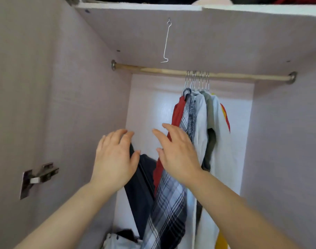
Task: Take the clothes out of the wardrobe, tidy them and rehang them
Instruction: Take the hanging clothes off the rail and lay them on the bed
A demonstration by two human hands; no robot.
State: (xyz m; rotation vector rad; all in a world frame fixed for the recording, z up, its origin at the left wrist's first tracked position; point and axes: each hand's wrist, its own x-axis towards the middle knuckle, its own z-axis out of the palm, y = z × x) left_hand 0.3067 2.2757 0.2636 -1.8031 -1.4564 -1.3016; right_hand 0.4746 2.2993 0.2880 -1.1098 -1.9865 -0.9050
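**A:** Entry one, the clothes (202, 114). Location?

**B:** Hanging from the rail (153, 70), right of its middle, bunched tight on a cluster of wire hangers (196, 80). From the left: red garment (177, 112), plaid shirt (168, 203), then pale and grey pieces. None is off the rail.

**A:** Entry two?

**B:** Dark garment (142, 191), below the rail and left of the bunch. I cannot tell whether it has a hanger. Well below the rail, a loose heap (121, 239) of pale and dark cloth.

**A:** Hands?

**B:** Left hand (115, 159): below the rail's middle, fingers spread and relaxed, holding nothing. Right hand (178, 151): below the rail, in front of the red garment, fingers straight and apart, gripping nothing. I cannot tell whether it touches the cloth.

**A:** Progress?

**B:** By my reckoning, the very start. Removal is not yet begun, since every hanger sits on the rail. Lifting the bunch out, tidying and rehanging are all left to do.

**A:** Other fittings?

**B:** Wire hook (165, 42) above the rail, and a door hinge (38, 177) well down and left of it.
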